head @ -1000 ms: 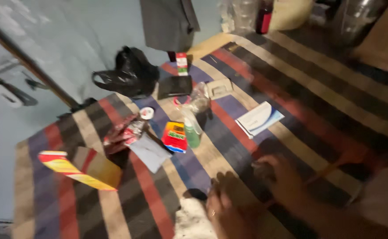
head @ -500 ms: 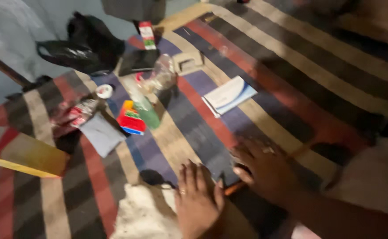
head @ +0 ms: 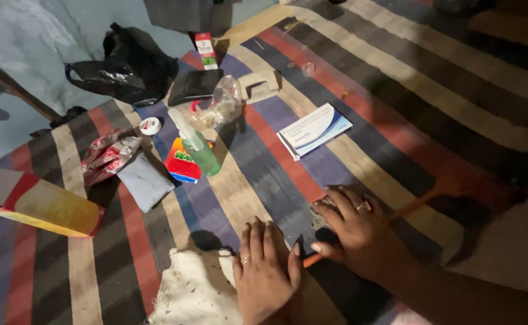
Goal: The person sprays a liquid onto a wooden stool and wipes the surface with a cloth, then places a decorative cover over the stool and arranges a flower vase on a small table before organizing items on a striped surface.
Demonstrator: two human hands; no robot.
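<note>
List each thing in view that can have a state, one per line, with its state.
left hand: flat, palm down on the striped rug, edge on the white cloth
right hand: spread over an orange stick
green spray bottle: lying on its side
white and blue box: shut, lying flat
black plastic bag: crumpled
yellow tube: lying down
clear plastic bag: crumpled

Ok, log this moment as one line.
left hand: flat on striped mat, touching cream cloth | right hand: over orange stick | green bottle: apart
</note>
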